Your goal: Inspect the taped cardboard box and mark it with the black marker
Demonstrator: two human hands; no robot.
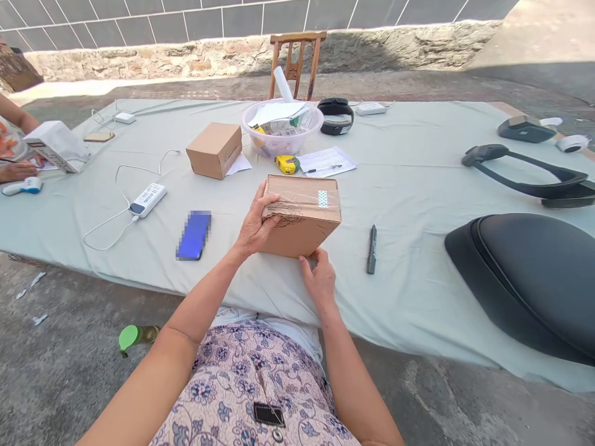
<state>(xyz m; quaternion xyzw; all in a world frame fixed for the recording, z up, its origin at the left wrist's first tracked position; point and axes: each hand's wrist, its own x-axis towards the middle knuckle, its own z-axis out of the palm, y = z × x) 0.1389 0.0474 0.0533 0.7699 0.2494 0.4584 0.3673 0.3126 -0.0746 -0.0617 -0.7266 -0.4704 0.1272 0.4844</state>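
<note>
A brown cardboard box [302, 235] is tilted up in front of me near the table's front edge. Clear tape and a small blue-and-white patterned sticker show on its upper face. My left hand [255, 223] grips its left side, with the thumb and fingers against the edge. My right hand [320, 275] is closed on the lower right edge, its thumb against the near face and some fingers hidden behind. A black marker pen [372, 249] lies on the cloth to the right, and a phone [194, 235] with a blurred blue screen lies to the left.
Behind are a second cardboard box [214, 150], a pink basin [282, 144] of odds and ends, a yellow tape measure [287, 164] and a printed sheet [332, 162]. A power strip [147, 200] lies left; a black padded seat [530, 279] stands right. Another person's hand [18, 171] is far left.
</note>
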